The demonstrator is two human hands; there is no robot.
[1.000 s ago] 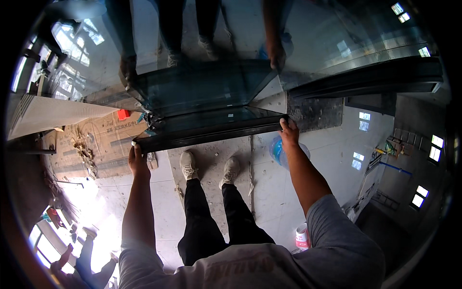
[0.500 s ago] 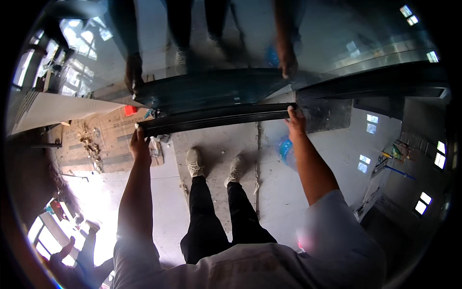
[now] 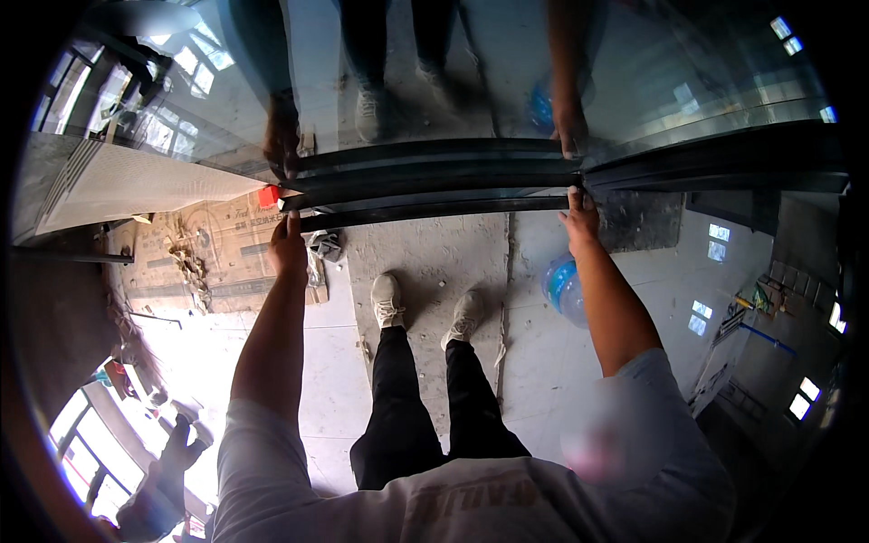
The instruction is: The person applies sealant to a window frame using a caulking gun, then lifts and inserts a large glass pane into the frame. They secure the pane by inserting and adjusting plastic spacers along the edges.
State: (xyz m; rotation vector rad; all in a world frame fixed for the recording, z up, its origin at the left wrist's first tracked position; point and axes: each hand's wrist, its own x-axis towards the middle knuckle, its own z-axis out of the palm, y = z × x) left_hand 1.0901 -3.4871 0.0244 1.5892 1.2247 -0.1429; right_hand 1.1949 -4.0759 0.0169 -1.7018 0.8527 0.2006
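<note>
— Two hands on one pane?
— Yes. The left hand [image 3: 288, 246] and right hand [image 3: 579, 220] are well apart, each clamped on the dark lower edge of the glass pane [image 3: 434, 195], which is held up in front of the person, above the shoes [image 3: 425, 308].
— What's below?
— A concrete floor [image 3: 425, 249], flattened cardboard [image 3: 195, 262] to the left, and a blue bottle [image 3: 563, 288] just beside the right forearm. The glass mirrors both hands.
</note>
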